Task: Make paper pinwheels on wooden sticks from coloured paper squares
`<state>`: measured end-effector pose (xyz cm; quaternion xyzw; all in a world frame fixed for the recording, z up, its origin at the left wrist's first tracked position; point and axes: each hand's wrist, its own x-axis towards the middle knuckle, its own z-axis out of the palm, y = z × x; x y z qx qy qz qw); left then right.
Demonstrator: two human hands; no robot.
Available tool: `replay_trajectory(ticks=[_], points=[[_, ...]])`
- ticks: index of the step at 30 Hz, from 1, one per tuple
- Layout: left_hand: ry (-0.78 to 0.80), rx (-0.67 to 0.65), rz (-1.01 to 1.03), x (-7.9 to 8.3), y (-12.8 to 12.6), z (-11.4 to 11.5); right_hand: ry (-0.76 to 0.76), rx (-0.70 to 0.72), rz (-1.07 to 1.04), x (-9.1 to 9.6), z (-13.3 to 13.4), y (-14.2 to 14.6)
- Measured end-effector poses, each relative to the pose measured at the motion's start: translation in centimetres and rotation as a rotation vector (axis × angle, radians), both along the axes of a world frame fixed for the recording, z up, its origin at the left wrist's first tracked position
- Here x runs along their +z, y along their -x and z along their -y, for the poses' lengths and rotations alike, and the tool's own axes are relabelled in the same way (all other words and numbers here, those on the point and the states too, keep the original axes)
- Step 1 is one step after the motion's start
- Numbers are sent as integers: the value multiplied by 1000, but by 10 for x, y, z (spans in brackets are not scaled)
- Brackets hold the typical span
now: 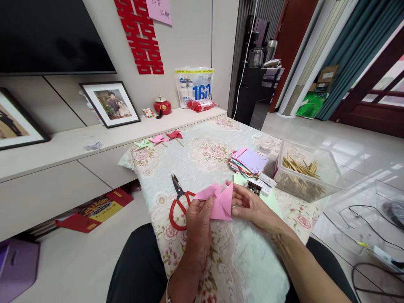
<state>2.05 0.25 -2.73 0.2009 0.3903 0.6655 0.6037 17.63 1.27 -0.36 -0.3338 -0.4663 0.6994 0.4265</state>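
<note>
A pink paper pinwheel, partly folded, is held above the table between both hands. My left hand is closed on its left side, thumb pressed on the front of the paper. My right hand has its fingers at the right edge, some of them hidden behind the paper. Red-handled scissors lie with blades parted just left of my left hand. Beyond my right hand sit a small box of metal fasteners and a stack of coloured paper squares.
A clear plastic box of thin wooden sticks stands at the right of the flowered tablecloth. Finished pinwheels in green, pink and red lie at the far left. A white cabinet borders the table's far left side.
</note>
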Motion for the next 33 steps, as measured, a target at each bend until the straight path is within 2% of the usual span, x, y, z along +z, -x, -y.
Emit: replay_trajectory(ticks=[3, 5, 8, 12, 15, 17, 19, 23, 26, 30, 33], points=[[-28, -44, -86, -3, 0, 2, 66, -139, -44, 4, 0, -4], [-34, -79, -152, -3, 0, 4, 44, -225, -11, 5, -1, -3], [-41, -123, -198, -2, -1, 6, -96, -294, 144, 1, -1, -3], [-45, -172, -236, -3, 1, 6, -363, -243, 420, -2, 0, -7], [-77, -236, -283, -5, 2, 5, -468, -237, 591, -2, 0, -11], [-71, -256, -288, -5, 3, 5, -445, -242, 635, -1, 0, -11], [-37, -252, -211, -3, 2, 5, -359, -221, 585, -1, 0, -11], [-17, -247, 19, 3, 1, 5, -149, -201, 268, 1, 0, -4], [-46, -225, 90, 5, 1, 5, -45, -219, 108, 2, -1, 2], [-75, -300, 89, 7, 1, 5, -20, -268, 49, 1, -2, 7], [-78, -344, 50, 5, 0, 6, -46, -255, 42, -2, -1, 10]])
